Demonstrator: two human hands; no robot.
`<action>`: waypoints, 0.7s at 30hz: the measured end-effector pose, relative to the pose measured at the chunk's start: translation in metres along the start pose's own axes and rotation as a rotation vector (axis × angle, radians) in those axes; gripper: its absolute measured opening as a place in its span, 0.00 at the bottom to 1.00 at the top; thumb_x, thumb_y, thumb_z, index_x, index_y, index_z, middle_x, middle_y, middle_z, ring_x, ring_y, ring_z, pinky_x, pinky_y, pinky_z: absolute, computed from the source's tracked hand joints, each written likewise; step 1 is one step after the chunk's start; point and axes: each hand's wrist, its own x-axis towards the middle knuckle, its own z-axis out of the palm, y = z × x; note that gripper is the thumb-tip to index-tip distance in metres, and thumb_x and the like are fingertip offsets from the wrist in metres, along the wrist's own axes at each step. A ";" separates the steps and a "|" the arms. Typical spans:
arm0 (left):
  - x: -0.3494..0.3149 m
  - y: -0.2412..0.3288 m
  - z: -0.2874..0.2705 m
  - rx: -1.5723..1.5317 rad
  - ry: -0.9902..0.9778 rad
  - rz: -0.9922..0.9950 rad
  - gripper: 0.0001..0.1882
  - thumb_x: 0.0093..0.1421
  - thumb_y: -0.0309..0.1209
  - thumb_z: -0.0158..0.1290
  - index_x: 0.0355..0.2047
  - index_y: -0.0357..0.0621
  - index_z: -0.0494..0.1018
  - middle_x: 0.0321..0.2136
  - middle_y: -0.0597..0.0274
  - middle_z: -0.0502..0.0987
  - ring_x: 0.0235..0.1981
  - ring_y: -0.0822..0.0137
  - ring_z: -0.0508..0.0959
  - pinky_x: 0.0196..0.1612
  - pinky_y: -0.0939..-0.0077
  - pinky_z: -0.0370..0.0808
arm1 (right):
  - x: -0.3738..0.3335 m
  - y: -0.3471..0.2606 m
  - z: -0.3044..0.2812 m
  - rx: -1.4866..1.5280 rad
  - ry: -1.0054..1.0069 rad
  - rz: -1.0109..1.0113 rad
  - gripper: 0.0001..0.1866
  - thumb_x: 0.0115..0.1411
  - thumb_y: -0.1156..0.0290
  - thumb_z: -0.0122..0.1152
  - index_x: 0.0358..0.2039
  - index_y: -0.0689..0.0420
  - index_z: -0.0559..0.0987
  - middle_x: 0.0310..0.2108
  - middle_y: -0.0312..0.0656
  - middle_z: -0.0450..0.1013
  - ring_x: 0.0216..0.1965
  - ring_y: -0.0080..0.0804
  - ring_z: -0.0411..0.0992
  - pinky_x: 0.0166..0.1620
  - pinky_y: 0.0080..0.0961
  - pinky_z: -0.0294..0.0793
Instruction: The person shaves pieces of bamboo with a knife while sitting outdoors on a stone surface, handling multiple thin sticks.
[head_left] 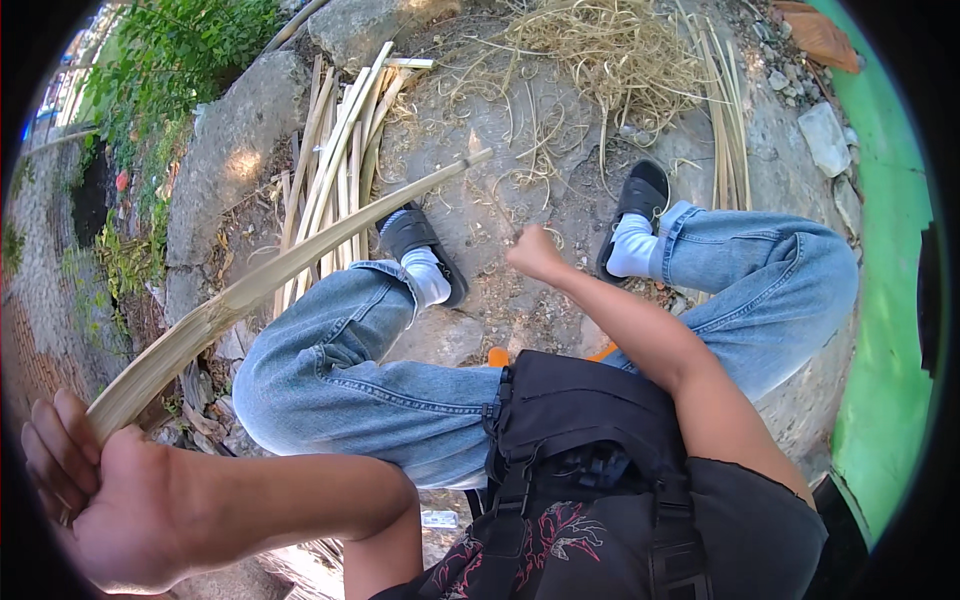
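A long split bamboo strip [275, 272] slants up from the lower left, wide and rough near me and narrower at its far end. My left hand [130, 500] is closed round its near end. Between my feet, my right hand [536, 254] makes a fist, below and to the right of the strip's far tip and apart from it. A thin, dark, narrow thing [499, 207] sticks out of that fist toward the tip; its kind is unclear. By my left foot lies a pile of pale bamboo strips [345, 140].
A heap of curly bamboo shavings [610, 60] lies ahead, with more strips [722, 120] at its right. My sandalled feet [425, 245] rest on the rough ground. A green wall [890, 300] stands at right, rocks [235, 160] and plants [185, 50] at left.
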 end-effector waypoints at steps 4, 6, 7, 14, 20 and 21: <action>0.015 -0.022 -0.029 -0.530 -0.407 -0.176 0.12 0.52 0.27 0.40 0.16 0.46 0.50 0.16 0.65 0.47 0.19 0.71 0.50 0.25 0.77 0.50 | 0.001 0.024 -0.016 -0.102 0.063 0.062 0.10 0.41 0.73 0.54 0.15 0.70 0.72 0.16 0.56 0.71 0.23 0.44 0.74 0.29 0.34 0.71; 0.019 -0.023 -0.027 -0.612 -0.456 -0.171 0.12 0.52 0.29 0.39 0.15 0.45 0.51 0.15 0.62 0.48 0.18 0.70 0.50 0.24 0.75 0.50 | -0.003 -0.014 -0.015 0.078 -0.080 0.363 0.10 0.42 0.72 0.55 0.15 0.69 0.74 0.16 0.57 0.71 0.23 0.44 0.75 0.28 0.35 0.71; 0.019 -0.021 -0.022 -0.695 -0.512 -0.172 0.13 0.52 0.31 0.38 0.14 0.45 0.51 0.14 0.60 0.48 0.17 0.69 0.50 0.23 0.73 0.49 | -0.002 -0.014 -0.013 0.079 -0.075 0.356 0.10 0.42 0.72 0.55 0.15 0.69 0.74 0.16 0.57 0.71 0.23 0.44 0.75 0.28 0.35 0.71; -0.025 -0.010 0.020 -0.336 -0.105 0.003 0.19 0.62 0.44 0.34 0.21 0.43 0.55 0.17 0.59 0.53 0.22 0.63 0.57 0.28 0.70 0.57 | -0.068 -0.118 -0.048 0.125 -0.115 -0.229 0.13 0.42 0.67 0.59 0.17 0.67 0.73 0.15 0.52 0.70 0.19 0.41 0.70 0.26 0.35 0.69; 0.006 -0.041 -0.012 -0.682 -0.474 -0.105 0.23 0.62 0.52 0.35 0.21 0.47 0.56 0.15 0.67 0.53 0.15 0.73 0.52 0.19 0.78 0.50 | -0.124 -0.151 -0.073 0.247 -0.149 -0.510 0.13 0.44 0.68 0.59 0.17 0.66 0.71 0.13 0.47 0.67 0.14 0.33 0.64 0.23 0.33 0.64; 0.002 -0.035 -0.009 -0.569 -0.347 -0.076 0.24 0.63 0.54 0.33 0.22 0.47 0.56 0.14 0.68 0.52 0.13 0.75 0.49 0.16 0.80 0.46 | -0.128 -0.152 -0.076 0.253 -0.181 -0.565 0.13 0.45 0.68 0.59 0.16 0.66 0.70 0.13 0.48 0.67 0.14 0.33 0.64 0.23 0.33 0.63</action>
